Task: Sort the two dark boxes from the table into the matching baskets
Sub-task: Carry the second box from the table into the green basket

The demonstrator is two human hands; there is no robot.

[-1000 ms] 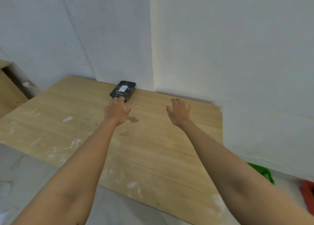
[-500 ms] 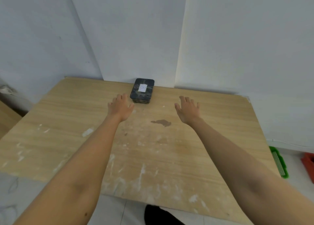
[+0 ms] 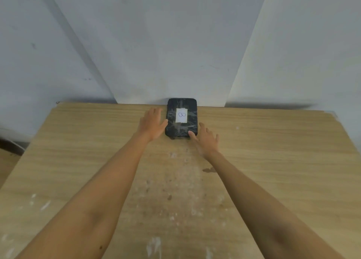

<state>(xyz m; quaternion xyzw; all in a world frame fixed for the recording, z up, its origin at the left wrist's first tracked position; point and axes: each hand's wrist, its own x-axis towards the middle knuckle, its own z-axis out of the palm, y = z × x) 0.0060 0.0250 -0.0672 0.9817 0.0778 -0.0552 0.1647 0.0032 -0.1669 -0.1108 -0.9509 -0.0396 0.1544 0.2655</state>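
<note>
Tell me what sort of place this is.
Probably a bare workroom or makeshift test corner: a paint-flecked plywood table pushed against plain white walls, holding only a taped dark box labelled B.

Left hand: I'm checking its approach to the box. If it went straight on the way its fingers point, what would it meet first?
Probably the white wall behind the wooden table: the left hand points along the dark box, beside its left edge.

Under both hands, a light wooden tabletop [image 3: 273,161], grain running left to right. Between the forearms, pale paint smears [image 3: 172,200] and specks; just right of the right forearm, 1 dark stain [image 3: 208,169]. Beyond the fingertips, a plain grey-white wall [image 3: 156,43] meeting the table's far edge.
</note>
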